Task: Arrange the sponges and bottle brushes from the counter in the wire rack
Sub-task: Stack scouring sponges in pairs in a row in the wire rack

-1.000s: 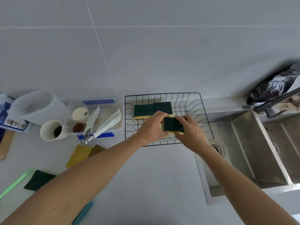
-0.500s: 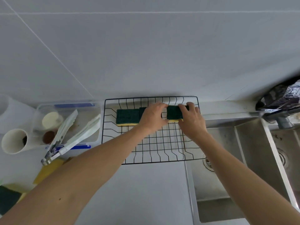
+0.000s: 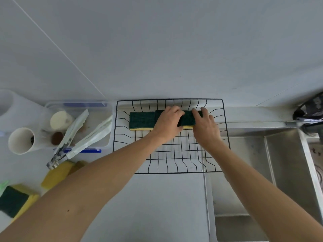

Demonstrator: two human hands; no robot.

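Both hands sit in the far row of the wire rack (image 3: 225, 130). I read the left hand (image 3: 167, 124) as laid over the middle sponge, fingers curled onto its far edge, and the right hand (image 3: 204, 126) as pinching the third sponge (image 3: 187, 120) between thumb and fingers. Whether either hand presses down or merely rests, I cannot tell.

The third sponge lies green side up, long axis running 3 to 9 o'clock, butted against the hidden middle one. The first sponge (image 3: 141, 120) sits at 9 o'clock of the left hand, just beside it, same axis, so the row reads as one line along the rack's back wall.

Judgement: this placement looks nearly finished, and the next pick lies off the rack. The loose sponges on the counter, a yellow sponge (image 3: 56, 177) and a green-topped sponge (image 3: 13, 203), lie toward 8 o'clock, well apart from both hands (left arm clearly nearer). The tongs (image 3: 78, 138) lie between rack and that pile. No bottle brush identified with confidence.
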